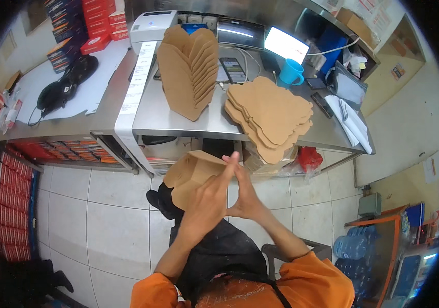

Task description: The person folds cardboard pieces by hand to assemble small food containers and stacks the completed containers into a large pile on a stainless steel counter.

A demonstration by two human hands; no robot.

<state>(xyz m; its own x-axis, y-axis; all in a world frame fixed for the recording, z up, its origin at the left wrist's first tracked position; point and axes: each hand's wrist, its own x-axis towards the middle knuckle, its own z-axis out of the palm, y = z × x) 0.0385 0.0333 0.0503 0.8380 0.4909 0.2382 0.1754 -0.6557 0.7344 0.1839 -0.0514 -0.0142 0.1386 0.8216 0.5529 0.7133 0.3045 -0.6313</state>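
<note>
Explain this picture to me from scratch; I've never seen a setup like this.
There is no robot here, just a person's two bare hands. The single round-edged view comes from a wide fisheye camera worn on the head, looking down, so straight edges bend.

The left hand is against an open brown cardboard box; its grip is partly hidden. The right hand is beside it, thumb and fingers spread.

On the shiny metal counter ahead are a tall stack of nested brown cardboard boxes, a pile of flat brown cardboard sheets, a white boxy printer and a blue mug.
</note>
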